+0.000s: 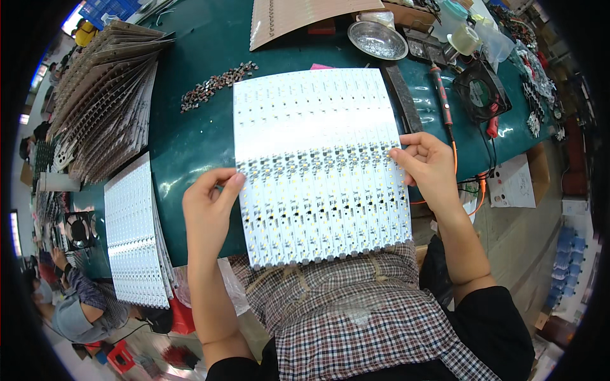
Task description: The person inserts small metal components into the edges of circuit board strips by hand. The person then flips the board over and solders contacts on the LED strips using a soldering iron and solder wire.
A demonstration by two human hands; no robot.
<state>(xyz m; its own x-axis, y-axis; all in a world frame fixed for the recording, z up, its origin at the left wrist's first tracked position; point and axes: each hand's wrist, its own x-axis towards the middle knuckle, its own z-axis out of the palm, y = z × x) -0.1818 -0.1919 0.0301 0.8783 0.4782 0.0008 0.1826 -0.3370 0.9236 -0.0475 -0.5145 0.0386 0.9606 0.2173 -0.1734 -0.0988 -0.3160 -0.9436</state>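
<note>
Both hands grip one white LED panel (321, 165): left hand (210, 213) pinches its left edge, right hand (429, 165) pinches its right edge, above the green table (197, 127).

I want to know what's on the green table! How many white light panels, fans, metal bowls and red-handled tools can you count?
White light panels held in the hands: 1, left hand, right hand
Stacks of white panels: 1
Fans: 2
Metal bowls: 1
Red-handled tools: 1
Total: 6
</note>
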